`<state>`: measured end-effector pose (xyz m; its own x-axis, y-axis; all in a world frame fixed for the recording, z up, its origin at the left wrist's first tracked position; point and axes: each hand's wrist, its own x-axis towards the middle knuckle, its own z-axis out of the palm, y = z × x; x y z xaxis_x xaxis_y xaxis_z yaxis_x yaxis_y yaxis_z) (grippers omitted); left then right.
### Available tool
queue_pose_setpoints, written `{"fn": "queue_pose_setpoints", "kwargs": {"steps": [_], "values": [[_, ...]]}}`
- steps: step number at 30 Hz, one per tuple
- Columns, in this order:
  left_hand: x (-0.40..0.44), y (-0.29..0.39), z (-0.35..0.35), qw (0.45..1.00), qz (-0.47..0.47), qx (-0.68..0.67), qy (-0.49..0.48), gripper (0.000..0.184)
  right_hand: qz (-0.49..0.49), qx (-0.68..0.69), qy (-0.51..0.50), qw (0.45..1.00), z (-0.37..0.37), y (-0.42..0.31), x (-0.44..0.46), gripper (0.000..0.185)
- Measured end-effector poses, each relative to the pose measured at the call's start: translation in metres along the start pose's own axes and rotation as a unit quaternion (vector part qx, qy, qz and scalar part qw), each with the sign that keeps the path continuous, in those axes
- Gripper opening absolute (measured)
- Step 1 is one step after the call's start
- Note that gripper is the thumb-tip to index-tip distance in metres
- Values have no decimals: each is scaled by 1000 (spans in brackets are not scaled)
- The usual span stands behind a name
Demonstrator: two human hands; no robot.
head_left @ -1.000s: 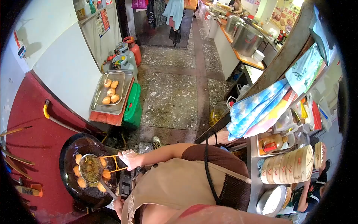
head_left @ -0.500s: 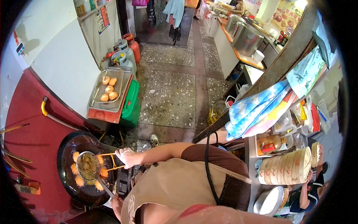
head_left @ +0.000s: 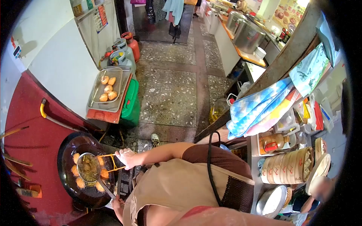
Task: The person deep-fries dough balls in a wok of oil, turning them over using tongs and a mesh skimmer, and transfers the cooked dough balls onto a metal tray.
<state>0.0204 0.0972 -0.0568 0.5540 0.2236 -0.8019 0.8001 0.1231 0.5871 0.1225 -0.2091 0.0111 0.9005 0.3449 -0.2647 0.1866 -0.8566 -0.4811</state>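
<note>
My right hand (head_left: 127,158), dusted white, is closed on long yellow sticks (head_left: 106,155); a crosspiece shows between them, and their far ends are over the wok. Lower in the view, my left hand (head_left: 117,204) is partly hidden and grips the metal handle of a round strainer (head_left: 89,168). Small brown bits lie in the strainer, which is inside the black wok (head_left: 69,192). Around it, several golden fried pieces (head_left: 80,183) sit in dark oil.
Several browned pieces lie on a tray (head_left: 93,101) beside a green bin (head_left: 131,103). Gas cylinders (head_left: 131,47) stand behind. At right are bamboo steamers (head_left: 283,169), a metal bowl (head_left: 271,201) and a co-worker's arm (head_left: 309,203). Towels (head_left: 260,109) hang nearby.
The view has shifted slightly. At the right, the co-worker has lifted the lid off the steamer stack and white contents now show. My hands, the strainer and the sticks keep nearly the same arrangement.
</note>
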Motion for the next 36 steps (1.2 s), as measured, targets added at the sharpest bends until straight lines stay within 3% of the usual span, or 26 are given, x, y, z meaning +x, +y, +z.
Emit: {"fn": "queue_pose_setpoints", "kwargs": {"steps": [2,5,7,10,32,36], "values": [[6,-4,-3,1000,-6,-18,-11,19,-3,10,29,1000,2,-1,-1,93],[4,-2,-1,1000,-11,-17,9,19,-9,15,31,999,2,0,-1,93],[-12,5,6,997,31,64,33,19,-10,11,29,999,-2,-1,-2,93],[-28,15,23,997,-3,14,81,22,-9,-1,24,1000,-2,-1,-2,96],[46,-24,-27,999,-46,12,-9,24,1,6,34,999,8,1,3,98],[-16,5,13,1000,-6,5,27,25,-2,4,42,999,11,1,5,98]]}}
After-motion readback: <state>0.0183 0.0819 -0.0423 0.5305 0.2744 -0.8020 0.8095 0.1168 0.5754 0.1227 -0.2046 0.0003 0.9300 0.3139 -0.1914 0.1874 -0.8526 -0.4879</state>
